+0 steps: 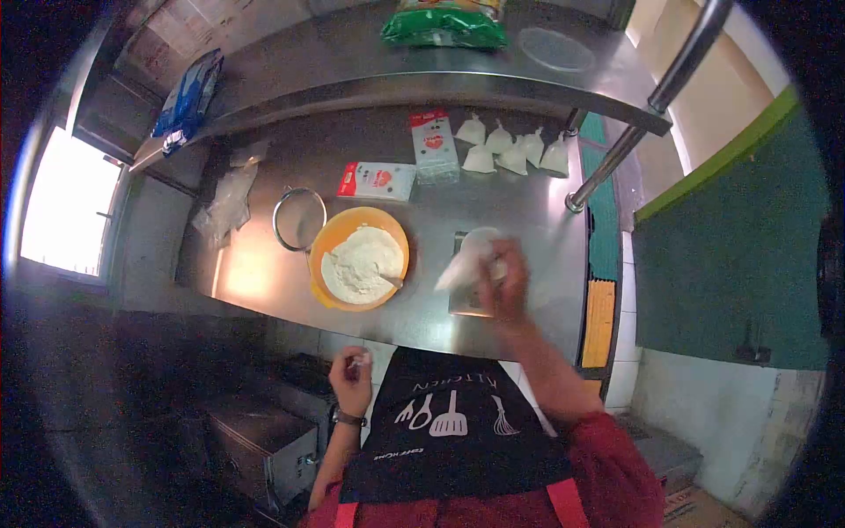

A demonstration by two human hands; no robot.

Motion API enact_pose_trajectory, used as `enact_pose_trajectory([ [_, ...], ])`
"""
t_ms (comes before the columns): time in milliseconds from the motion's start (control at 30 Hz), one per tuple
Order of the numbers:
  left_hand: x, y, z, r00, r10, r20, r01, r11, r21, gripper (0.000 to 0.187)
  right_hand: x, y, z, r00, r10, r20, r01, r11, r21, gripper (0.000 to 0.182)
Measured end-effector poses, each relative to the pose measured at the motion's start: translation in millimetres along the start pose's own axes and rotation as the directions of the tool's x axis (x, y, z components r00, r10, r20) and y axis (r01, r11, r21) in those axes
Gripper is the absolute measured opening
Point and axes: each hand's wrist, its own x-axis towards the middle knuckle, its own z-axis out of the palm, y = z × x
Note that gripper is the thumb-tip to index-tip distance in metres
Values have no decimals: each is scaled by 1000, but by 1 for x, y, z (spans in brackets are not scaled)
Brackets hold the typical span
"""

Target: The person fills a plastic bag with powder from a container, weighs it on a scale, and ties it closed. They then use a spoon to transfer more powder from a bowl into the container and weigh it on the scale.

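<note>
Fingers of left hand [351, 378] curled, contents unclear; right hand [509, 278] gripping bag [461, 267]; bowl [327, 250] at bag's nine o'clock, presumably for reach.

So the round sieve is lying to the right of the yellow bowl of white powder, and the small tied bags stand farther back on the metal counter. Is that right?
Not quite: the head view shows the round sieve to the left of the yellow bowl of white powder. The small tied bags do stand farther back on the metal counter.
</note>
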Motion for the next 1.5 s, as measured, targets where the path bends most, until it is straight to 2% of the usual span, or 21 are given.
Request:
enact_pose_trajectory([
  [100, -11, -20, -38, 978, -98, -182, 86, 994, -73, 9, 75, 37, -32, 993, 99, -58, -112, 947, -302, 29],
  [167, -8, -39, -73, 902, -119, -416, 135, 991, 10, 10, 108, 91, -45, 995, 53, -86, -89, 866, -492, 34],
  [233, 13, -17, -123, 827, 8, -562, 40, 997, 73, 7, 134, 134, -54, 994, 10, -107, -81, 718, -692, 33],
  [267, 20, 4, -151, 761, -65, -646, 67, 998, -21, 7, 146, 152, -58, 994, 66, -87, -109, 675, -730, 34],
  [300, 23, 12, -195, 781, 111, -614, 54, 968, 243, 16, 160, 168, -59, 990, 129, -63, -130, 626, -769, 35],
  [333, 35, 44, -230, 740, 516, -431, -72, 698, 713, 28, 177, 170, -58, 979, 202, -8, -123, 564, -816, 38],
  [367, 47, 98, -230, 608, 259, -751, 51, 931, 362, 36, 193, 172, -56, 958, 284, 38, -112, 495, -861, 40],
  [400, 51, 122, -259, 537, 644, -544, -26, 658, 753, 39, 206, 187, -54, 959, 280, 43, -104, 488, -866, 43],
  [433, 57, 149, -287, 494, 849, -189, -456, 438, 775, 42, 218, 206, -51, 960, 275, 45, -97, 479, -872, 46],
  [467, 14, 145, -357, 639, 625, -448, -226, 709, 668, 41, 228, 223, -50, 950, 311, 35, -122, 471, -874, 49],
  [533, 6, 206, -354, 493, 755, -433, -302, 615, 728, 40, 220, 233, -52, 932, 360, 50, -124, 443, -888, 53],
  [600, -6, 234, -362, 450, 807, -384, -326, 548, 771, 39, 213, 218, -40, 965, 261, -3, -117, 425, -898, 62],
  [700, -7, 242, -369, 459, 811, -362, -314, 530, 788, 39, 178, 162, -40, 950, 312, -7, -160, 467, -870, 69],
  [733, -4, 243, -370, 461, 812, -356, -321, 527, 787, 38, 162, 166, -46, 987, 159, 31, -68, 581, -811, 65],
  [833, 4, 237, -373, 472, 812, -343, -327, 523, 787, 37, 134, 162, -59, 991, 7, 136, 90, 717, -691, 62],
  [867, 8, 234, -374, 468, 815, -341, -332, 520, 787, 37, 118, 120, -48, 993, 106, 46, -51, 759, -649, 61],
  [967, 22, 223, -375, 475, 815, -331, -355, 522, 776, 36, 87, 72, -45, 990, 143, 15, -118, 868, -481, 58],
  [1100, 41, 213, -376, 476, 820, -319, -394, 523, 756, 35, 63, 20, -38, 992, 122, -18, -118, 891, -439, 44],
  [1233, 59, 204, -380, 478, 824, -304, -442, 524, 728, 34, 39, -11, -24, 1000, -11, 1, 10, 902, -431, 39],
  [1367, 74, 194, -385, 476, 828, -297, -480, 527, 701, 33, -7, -12, 7, 985, -32, 172, 87, 943, -321, 29],
  [1500, 88, 186, -392, 468, 836, -289, -521, 524, 674, 32, -64, -4, 52, 872, 339, 352, -252, 929, -271, 40],
])
